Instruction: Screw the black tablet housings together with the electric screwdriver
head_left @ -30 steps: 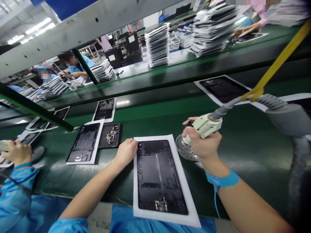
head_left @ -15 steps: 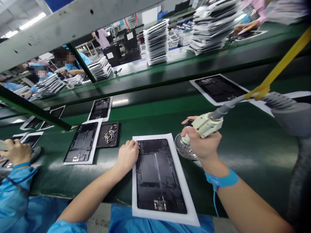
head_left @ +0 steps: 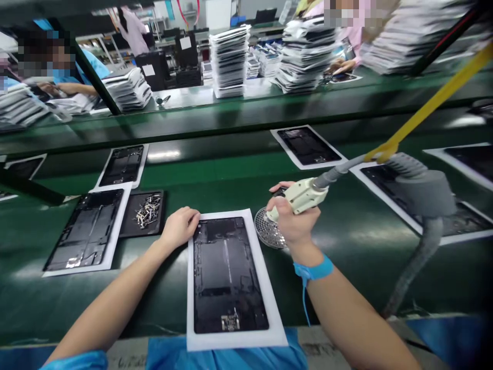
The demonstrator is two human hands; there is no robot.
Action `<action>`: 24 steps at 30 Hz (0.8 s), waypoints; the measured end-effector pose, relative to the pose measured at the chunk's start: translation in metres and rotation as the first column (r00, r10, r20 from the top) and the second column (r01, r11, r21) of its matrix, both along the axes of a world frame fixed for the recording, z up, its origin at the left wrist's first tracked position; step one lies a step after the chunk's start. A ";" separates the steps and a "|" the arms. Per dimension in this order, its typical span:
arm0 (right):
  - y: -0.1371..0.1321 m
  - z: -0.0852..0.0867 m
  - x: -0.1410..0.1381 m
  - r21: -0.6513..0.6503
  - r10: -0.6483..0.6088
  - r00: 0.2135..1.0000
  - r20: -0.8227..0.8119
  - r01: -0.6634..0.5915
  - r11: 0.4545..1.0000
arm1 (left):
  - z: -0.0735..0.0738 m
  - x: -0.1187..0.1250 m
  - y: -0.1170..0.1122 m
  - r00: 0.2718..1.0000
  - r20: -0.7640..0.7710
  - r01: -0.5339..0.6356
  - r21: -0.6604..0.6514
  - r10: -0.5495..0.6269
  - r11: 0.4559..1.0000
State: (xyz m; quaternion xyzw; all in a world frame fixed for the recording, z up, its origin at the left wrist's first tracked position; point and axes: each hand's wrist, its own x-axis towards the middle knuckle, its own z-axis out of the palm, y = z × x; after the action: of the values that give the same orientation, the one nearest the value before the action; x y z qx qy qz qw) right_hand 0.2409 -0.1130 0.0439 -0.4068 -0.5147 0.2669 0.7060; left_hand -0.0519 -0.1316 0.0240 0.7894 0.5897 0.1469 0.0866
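Note:
A black tablet housing [head_left: 227, 277] lies face up on a white sheet [head_left: 234, 341] in front of me, at the near edge of the green work surface. My left hand [head_left: 180, 227] is closed at its upper left corner, fingers curled against the edge. In my right hand [head_left: 296, 221] is a cream-coloured corded hand tool [head_left: 306, 196], held by its body, with a grey cable leading up to the right. Beneath the tool's front end sits a round perforated metal disc [head_left: 265, 231]. A blue band [head_left: 314, 268] circles my right wrist.
Left of me, another tablet housing [head_left: 88, 226] on paper overlaps a black tray [head_left: 162, 218] of small metal parts [head_left: 147, 210]. More housings lie farther back. A yellow strap [head_left: 431, 108] supports the cable; a grey hose [head_left: 416, 267] stands right. Co-workers sit behind tall stacks [head_left: 230, 61].
My view has turned to the right and levelled, so everything sits farther left. Both hands stay about where they were, the tool still in my right hand. The neighbour's hand at left is out of view.

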 end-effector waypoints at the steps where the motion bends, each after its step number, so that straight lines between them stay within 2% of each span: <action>1: 0.002 -0.001 0.000 0.004 -0.006 1.000 0.001 0.006 1.000 | -0.005 -0.002 0.004 0.999 0.037 0.015 0.014 -0.016 1.000; 5: 0.007 -0.003 0.002 -0.006 -0.028 1.000 -0.002 0.028 1.000 | -0.016 -0.005 0.010 0.990 0.123 0.062 0.033 -0.065 0.998; 11: 0.007 -0.005 0.005 -0.015 -0.104 0.993 0.054 0.105 0.994 | -0.016 -0.009 0.011 0.981 0.166 0.098 0.026 -0.101 0.995; 24: 0.010 -0.003 0.006 -0.040 -0.112 0.993 0.024 0.113 0.993 | -0.017 -0.009 0.011 0.978 0.177 0.106 0.026 -0.108 0.994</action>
State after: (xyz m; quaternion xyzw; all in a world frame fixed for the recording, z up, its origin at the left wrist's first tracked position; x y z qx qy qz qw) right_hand 0.2468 -0.1032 0.0407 -0.4524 -0.4932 0.2327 0.7057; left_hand -0.0611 -0.1203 0.0073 0.8044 0.5350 0.2168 0.1403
